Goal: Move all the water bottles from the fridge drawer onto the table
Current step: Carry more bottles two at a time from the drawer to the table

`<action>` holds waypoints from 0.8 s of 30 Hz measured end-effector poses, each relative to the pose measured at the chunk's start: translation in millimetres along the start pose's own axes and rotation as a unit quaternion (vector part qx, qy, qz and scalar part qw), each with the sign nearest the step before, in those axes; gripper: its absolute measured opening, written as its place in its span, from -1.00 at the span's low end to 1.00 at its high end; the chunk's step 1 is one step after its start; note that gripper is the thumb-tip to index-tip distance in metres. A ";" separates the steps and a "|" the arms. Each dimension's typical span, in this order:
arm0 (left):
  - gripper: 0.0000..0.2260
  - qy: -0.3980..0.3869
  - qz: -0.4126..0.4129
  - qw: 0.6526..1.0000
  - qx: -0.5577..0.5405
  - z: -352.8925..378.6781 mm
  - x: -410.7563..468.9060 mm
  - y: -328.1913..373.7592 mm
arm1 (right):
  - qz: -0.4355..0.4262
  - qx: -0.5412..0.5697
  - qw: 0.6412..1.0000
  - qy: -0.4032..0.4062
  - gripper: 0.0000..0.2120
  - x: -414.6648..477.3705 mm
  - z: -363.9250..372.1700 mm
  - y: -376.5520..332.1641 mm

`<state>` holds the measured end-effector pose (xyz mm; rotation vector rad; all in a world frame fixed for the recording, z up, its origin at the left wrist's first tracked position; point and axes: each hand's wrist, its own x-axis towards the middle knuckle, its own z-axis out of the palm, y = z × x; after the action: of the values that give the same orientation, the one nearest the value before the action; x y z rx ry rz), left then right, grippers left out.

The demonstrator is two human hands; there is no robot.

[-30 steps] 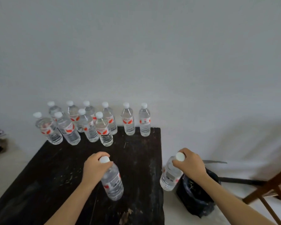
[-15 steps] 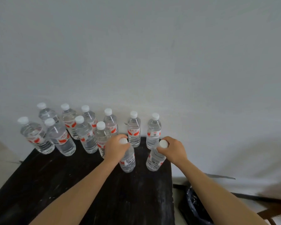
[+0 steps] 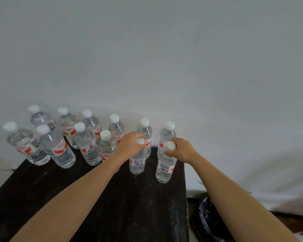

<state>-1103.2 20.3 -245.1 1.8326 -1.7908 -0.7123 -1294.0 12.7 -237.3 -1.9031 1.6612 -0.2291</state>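
Several clear water bottles with white caps and red-and-white labels (image 3: 87, 145) stand in rows at the far end of the dark wooden table (image 3: 129, 206), against the white wall. My left hand (image 3: 130, 145) grips the neck of one bottle (image 3: 137, 163), which stands upright on the table in front of the back row. My right hand (image 3: 183, 151) grips the neck of another bottle (image 3: 164, 169), upright near the table's right edge. The fridge drawer is out of view.
The table's right edge (image 3: 185, 189) runs just beside the right-hand bottle. A black bin with a bag (image 3: 208, 220) sits on the floor to the right of the table. The white wall (image 3: 164, 58) stands directly behind the bottles.
Both hands carried their bottles forward from the near part of the table and its right side to just in front of the back row, where the bottles now stand on the tabletop.
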 end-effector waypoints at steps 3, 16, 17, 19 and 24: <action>-0.65 -0.035 0.010 0.999 0.006 -1.8 5.8 0.4 | -0.009 -0.030 0.999 -0.027 -0.63 5.4 -8.0 -0.6; -0.62 -0.062 0.013 0.998 0.001 -6.8 14.5 -4.4 | -0.033 -0.082 0.993 -0.080 -0.62 16.6 -18.1 -7.5; -0.62 -0.060 0.014 0.998 0.001 -5.4 15.2 -4.6 | -0.034 -0.084 0.993 -0.079 -0.62 15.5 -17.2 -7.7; -0.61 -0.056 0.017 0.998 -0.004 -2.3 16.2 -4.8 | -0.029 -0.089 0.993 -0.074 -0.61 12.2 -17.0 -6.8; -0.61 -0.028 0.009 1.000 0.000 5.6 12.4 -12.3 | -0.020 -0.082 0.995 -0.060 -0.62 4.5 -13.4 -4.3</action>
<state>-1097.4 8.4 -257.8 1.8112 -1.8403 -0.7625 -1296.1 4.4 -225.3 -2.0301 1.6048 0.0074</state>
